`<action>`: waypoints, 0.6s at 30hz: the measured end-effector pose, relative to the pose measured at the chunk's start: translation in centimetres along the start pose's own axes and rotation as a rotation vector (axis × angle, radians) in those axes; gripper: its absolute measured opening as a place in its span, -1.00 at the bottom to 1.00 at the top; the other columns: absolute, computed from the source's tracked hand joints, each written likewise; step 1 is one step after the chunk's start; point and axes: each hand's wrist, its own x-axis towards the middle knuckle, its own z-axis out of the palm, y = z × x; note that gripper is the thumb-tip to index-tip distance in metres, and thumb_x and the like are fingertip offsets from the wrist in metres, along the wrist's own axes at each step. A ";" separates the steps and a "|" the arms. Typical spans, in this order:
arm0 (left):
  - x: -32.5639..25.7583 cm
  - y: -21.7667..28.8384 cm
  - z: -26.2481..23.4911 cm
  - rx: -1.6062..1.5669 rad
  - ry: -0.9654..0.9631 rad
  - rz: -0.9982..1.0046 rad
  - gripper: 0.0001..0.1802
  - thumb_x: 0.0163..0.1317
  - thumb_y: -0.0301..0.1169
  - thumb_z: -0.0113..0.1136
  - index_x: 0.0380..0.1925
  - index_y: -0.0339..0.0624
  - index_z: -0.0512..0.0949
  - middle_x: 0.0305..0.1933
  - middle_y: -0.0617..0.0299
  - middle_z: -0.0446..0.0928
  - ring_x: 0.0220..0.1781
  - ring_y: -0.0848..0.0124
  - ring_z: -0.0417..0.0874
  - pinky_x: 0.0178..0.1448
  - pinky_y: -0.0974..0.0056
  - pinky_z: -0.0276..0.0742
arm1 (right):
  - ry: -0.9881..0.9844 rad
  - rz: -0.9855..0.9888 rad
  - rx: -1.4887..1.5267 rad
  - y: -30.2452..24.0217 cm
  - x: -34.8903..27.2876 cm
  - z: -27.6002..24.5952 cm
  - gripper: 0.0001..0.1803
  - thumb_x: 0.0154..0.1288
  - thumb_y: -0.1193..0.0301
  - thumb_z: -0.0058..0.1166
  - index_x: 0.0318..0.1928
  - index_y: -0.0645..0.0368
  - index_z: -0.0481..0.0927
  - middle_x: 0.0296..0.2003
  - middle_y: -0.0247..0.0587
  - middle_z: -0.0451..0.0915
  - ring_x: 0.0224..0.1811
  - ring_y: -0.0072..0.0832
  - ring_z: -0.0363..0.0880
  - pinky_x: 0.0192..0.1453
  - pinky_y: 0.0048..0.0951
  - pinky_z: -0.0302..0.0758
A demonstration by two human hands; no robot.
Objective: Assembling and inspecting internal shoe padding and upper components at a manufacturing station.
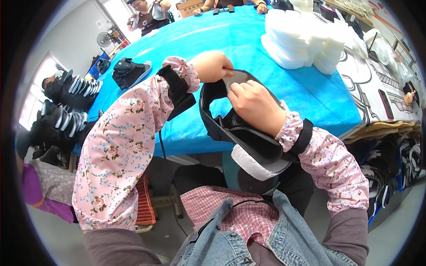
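While a black shoe point(248, 133) was held above the lap, at the near edge of the blue table point(230, 40), its opening was gripped by the left hand point(214, 65), closed on the rim. The right hand point(253, 103) was curled into the opening, fingers pressed on a white insert point(236, 79). White foam pads point(306, 37) were stacked beyond; another black shoe point(129, 72) was laid to the left.

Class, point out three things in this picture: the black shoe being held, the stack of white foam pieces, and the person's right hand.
black shoe point(248, 137): head view, its side wall.
stack of white foam pieces point(306, 37): head view, top of the pile.
right hand point(255, 102): head view, back of the hand.
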 end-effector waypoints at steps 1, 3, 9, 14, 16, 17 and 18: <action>0.0 -0.2 0.2 -0.004 0.043 0.011 -0.71 0.11 -0.22 0.16 -0.28 -0.19 0.61 -0.33 -0.02 0.58 -0.29 0.06 0.58 -0.16 0.17 0.48 | 0.004 0.022 0.037 0.0 -0.3 -0.2 -0.93 -0.07 0.44 -0.01 -0.60 0.13 0.43 -0.56 -0.30 0.39 -0.48 -0.45 0.42 -0.39 -0.47 0.34; -0.3 -0.8 0.8 -0.036 0.073 0.008 -0.70 0.12 -0.21 0.15 -0.28 -0.20 0.61 -0.33 -0.02 0.58 -0.30 0.07 0.58 -0.16 0.18 0.48 | 0.008 0.042 0.072 0.0 -0.9 -0.6 -0.93 -0.06 0.45 0.00 -0.59 0.13 0.42 -0.57 -0.29 0.37 -0.49 -0.44 0.42 -0.39 -0.46 0.34; -0.8 -1.4 2.1 -0.201 0.111 0.032 -0.67 0.14 -0.20 0.17 -0.27 -0.25 0.59 -0.33 -0.01 0.59 -0.32 0.17 0.59 -0.16 0.24 0.48 | -0.073 0.063 0.280 0.5 -3.4 -2.4 -0.96 -0.04 0.48 0.00 -0.51 0.14 0.44 -0.49 -0.29 0.40 -0.41 -0.42 0.46 -0.29 -0.46 0.36; -1.0 -3.1 2.6 -0.438 0.077 0.012 -0.64 0.13 -0.16 0.20 -0.27 -0.26 0.61 -0.39 0.04 0.61 -0.40 0.31 0.58 -0.22 0.31 0.47 | -0.105 0.230 0.576 3.2 -1.1 -5.4 -0.61 0.09 0.16 0.15 -0.22 0.21 0.48 -0.45 -0.15 0.47 -0.32 -0.19 0.48 -0.17 -0.31 0.43; -0.4 -2.4 2.8 -0.505 0.034 -0.025 -0.63 0.15 -0.14 0.18 -0.28 -0.26 0.61 -0.42 0.09 0.61 -0.41 0.38 0.56 -0.23 0.32 0.47 | -0.202 0.274 0.504 3.0 0.5 -4.9 -0.58 0.08 0.14 0.16 -0.23 0.24 0.47 -0.43 -0.11 0.48 -0.31 -0.18 0.49 -0.19 -0.31 0.43; -0.7 -2.2 2.7 -0.563 -0.003 -0.086 -0.61 0.17 -0.12 0.17 -0.28 -0.27 0.61 -0.44 0.13 0.60 -0.42 0.45 0.54 -0.24 0.34 0.46 | -0.289 0.298 0.445 2.7 1.7 -4.6 -0.54 0.07 0.11 0.17 -0.24 0.26 0.46 -0.41 -0.08 0.49 -0.31 -0.17 0.50 -0.22 -0.31 0.44; -0.3 -1.9 2.4 -0.559 -0.002 -0.074 -0.61 0.17 -0.12 0.17 -0.28 -0.27 0.61 -0.44 0.13 0.60 -0.42 0.45 0.54 -0.24 0.34 0.46 | -0.265 0.319 0.333 2.5 2.2 -3.4 -0.52 0.04 0.10 0.19 -0.26 0.28 0.44 -0.39 -0.01 0.50 -0.31 -0.20 0.52 -0.24 -0.32 0.46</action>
